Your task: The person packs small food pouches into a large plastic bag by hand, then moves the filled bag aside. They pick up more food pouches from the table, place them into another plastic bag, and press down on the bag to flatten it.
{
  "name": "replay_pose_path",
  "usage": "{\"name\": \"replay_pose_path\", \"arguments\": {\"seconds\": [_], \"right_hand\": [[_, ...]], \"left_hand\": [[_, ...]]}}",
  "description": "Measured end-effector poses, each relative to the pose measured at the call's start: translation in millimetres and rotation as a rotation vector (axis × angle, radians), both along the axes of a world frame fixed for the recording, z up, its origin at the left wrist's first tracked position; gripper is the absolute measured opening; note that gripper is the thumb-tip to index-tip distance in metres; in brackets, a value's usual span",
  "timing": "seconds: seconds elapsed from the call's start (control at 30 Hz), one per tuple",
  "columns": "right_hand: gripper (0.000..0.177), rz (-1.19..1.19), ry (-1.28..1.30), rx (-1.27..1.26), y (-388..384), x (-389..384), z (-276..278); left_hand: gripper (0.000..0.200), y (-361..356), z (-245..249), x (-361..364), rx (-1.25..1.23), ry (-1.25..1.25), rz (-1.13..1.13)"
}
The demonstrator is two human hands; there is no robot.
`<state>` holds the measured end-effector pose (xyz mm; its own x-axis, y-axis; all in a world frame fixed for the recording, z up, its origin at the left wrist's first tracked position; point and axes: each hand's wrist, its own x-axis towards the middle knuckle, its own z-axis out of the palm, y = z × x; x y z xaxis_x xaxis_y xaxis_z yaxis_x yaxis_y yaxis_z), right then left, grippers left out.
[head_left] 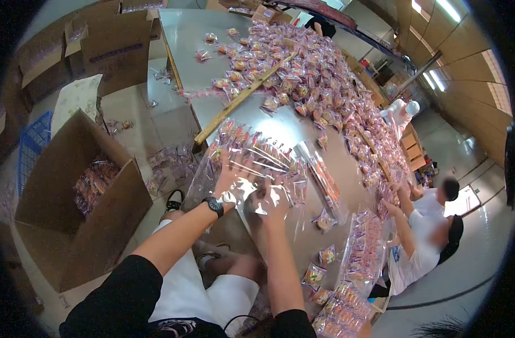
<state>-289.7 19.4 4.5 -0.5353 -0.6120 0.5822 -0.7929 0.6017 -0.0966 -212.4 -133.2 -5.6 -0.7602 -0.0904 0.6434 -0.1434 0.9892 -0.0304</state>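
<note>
A large clear plastic bag (204,179) lies at the near edge of the metal table, with a row of small wrapped snack packets (235,137) along its far end. My left hand (230,179), with a dark watch at the wrist, is under the shiny film, its fingers stretched toward the packets. Beside it, my right hand (272,200) is also under the film with fingers apart, close to the right end of the row. Glare hides parts of both hands. Right of the bag lies a flat clear plastic bag with orange print (324,177).
Loose packets (319,73) heap across the table (181,34), and a wooden stick (243,98) lies over it. A cardboard box (71,248) holding packets stands at lower left. Filled bags (361,248) lie at right, near other people (418,242) working.
</note>
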Motion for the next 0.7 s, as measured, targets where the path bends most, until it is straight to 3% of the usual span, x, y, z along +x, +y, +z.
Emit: {"name": "replay_pose_path", "arguments": {"seconds": [0.03, 0.1, 0.17, 0.27, 0.4, 0.63, 0.7], "right_hand": [[0.065, 0.065, 0.02, -0.049, 3.6, 1.4, 0.8], [0.07, 0.049, -0.068, 0.046, 10.3, 1.7, 9.3], [0.072, 0.073, -0.391, -0.037, 11.9, -4.8, 6.3], [0.067, 0.047, -0.26, -0.029, 19.6, -9.5, -11.5], [0.061, -0.105, 0.083, 0.129, 11.2, 12.3, 10.8], [0.053, -0.199, 0.036, 0.081, 1.3, 19.4, 10.5], [0.059, -0.226, 0.043, 0.134, -0.4, 18.3, 8.0]], "left_hand": [[0.057, 0.1, -6.3, -0.4, -0.039, -0.009, 0.003], [0.06, -2.4, -39.8, -23.6, -0.384, -0.131, 0.23], [0.046, 4.0, 15.0, 4.5, 0.162, 0.004, -0.102], [0.046, -1.1, -5.6, -4.2, 0.125, 0.028, -0.095], [0.043, 2.2, -7.7, -7.0, 0.15, 0.008, -0.073], [0.045, -1.1, -5.9, -5.1, 0.146, -0.018, -0.099], [0.049, 1.7, -10.0, -5.4, 0.111, 0.055, -0.082]]}}
